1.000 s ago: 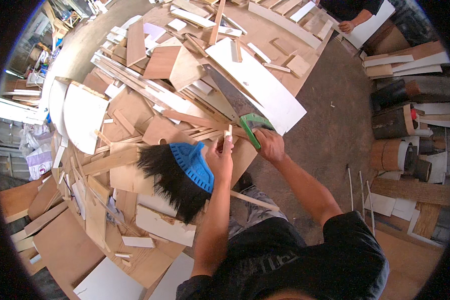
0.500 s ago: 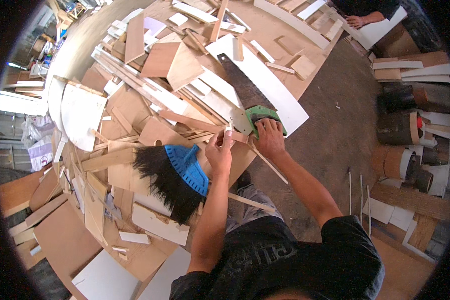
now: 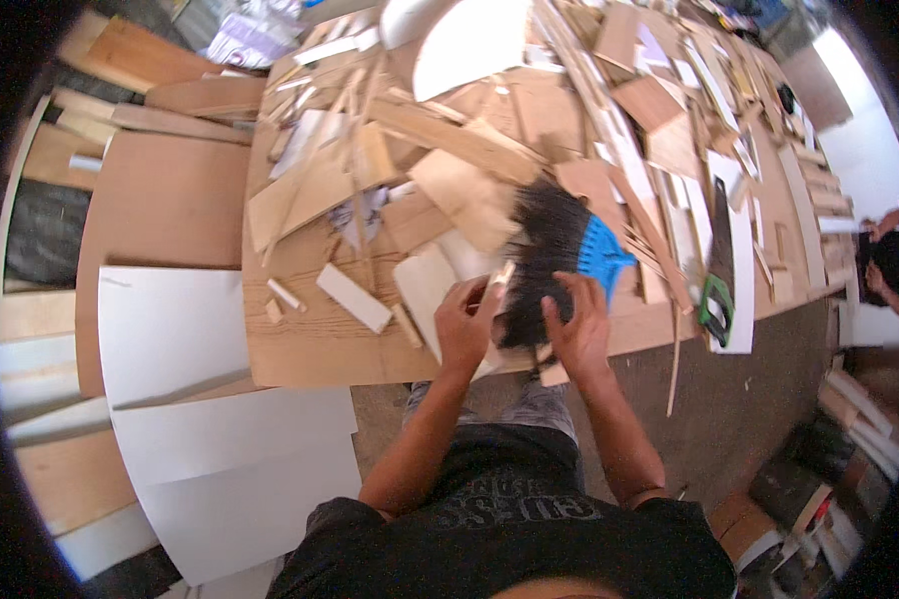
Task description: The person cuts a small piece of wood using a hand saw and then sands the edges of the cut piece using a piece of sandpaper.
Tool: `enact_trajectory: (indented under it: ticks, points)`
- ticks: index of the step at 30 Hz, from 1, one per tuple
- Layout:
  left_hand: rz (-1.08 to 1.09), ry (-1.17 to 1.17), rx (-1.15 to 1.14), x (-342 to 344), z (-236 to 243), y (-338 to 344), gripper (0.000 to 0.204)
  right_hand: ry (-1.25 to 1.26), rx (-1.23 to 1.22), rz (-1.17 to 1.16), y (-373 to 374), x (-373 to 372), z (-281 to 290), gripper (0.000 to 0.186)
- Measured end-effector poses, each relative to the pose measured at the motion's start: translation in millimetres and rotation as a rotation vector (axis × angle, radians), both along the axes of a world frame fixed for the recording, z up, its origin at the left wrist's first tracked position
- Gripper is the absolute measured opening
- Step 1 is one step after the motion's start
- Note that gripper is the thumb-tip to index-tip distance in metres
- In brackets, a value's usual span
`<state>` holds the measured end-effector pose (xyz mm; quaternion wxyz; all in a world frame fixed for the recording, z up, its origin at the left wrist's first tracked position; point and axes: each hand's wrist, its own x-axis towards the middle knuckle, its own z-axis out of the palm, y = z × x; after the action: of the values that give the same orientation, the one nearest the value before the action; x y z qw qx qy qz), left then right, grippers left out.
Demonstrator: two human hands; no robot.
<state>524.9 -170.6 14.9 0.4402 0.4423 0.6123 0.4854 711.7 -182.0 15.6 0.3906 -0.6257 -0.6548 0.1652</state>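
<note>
Between the thumb and fingers of my left hand [image 3: 466,327] is a small pale piece [image 3: 505,275], which looks like a bit of wood; blur hides its details. My right hand [image 3: 581,329], fingers apart, hovers at or just over a broom head with black bristles [image 3: 549,235] and a blue plastic block [image 3: 601,258]. I cannot tell whether it touches the bristles. Off to the right lies a handsaw with a dark blade [image 3: 719,230] and a green handle [image 3: 716,309], resting on a long white board [image 3: 739,270].
Wood offcuts and strips cover much of the wooden table [image 3: 300,349]. A thin stick [image 3: 674,369] juts past its front edge. White panels [image 3: 240,519] stand at the left. Another person's hand [image 3: 879,280] shows at the far right, above more stacked boards.
My right hand has let go of the saw's handle and moved over to the broom head. My view has swung left. The small pale piece is still in my left hand.
</note>
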Motion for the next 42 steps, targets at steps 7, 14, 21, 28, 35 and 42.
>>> enact_trajectory:
  ticks: [7, 14, 21, 28, 35, 42]
  points:
    - [0.268, 0.029, -0.074, -241, -16, -21, 0.030, 0.189, -0.147, 0.270, 32, -260, -10, 0.029]
    - [0.428, 0.066, -0.123, -410, -29, 32, 0.029, 0.064, -0.080, 0.341, 122, -439, -31, 0.027]
    - [0.464, 0.156, 0.041, -508, -76, 153, 0.025, 0.075, -0.030, 0.322, 266, -547, -60, 0.028]
    - [0.298, 0.210, -0.067, -535, -129, 242, 0.026, -0.139, 0.110, 0.201, 354, -582, -108, 0.029]
    - [0.258, 0.161, -0.053, -534, -149, 234, 0.030, -0.136, -0.054, 0.081, 249, -537, -114, 0.026]
    - [0.211, 0.039, -0.166, -526, -116, 224, 0.036, -0.143, -0.294, -0.130, 177, -476, -96, 0.024]
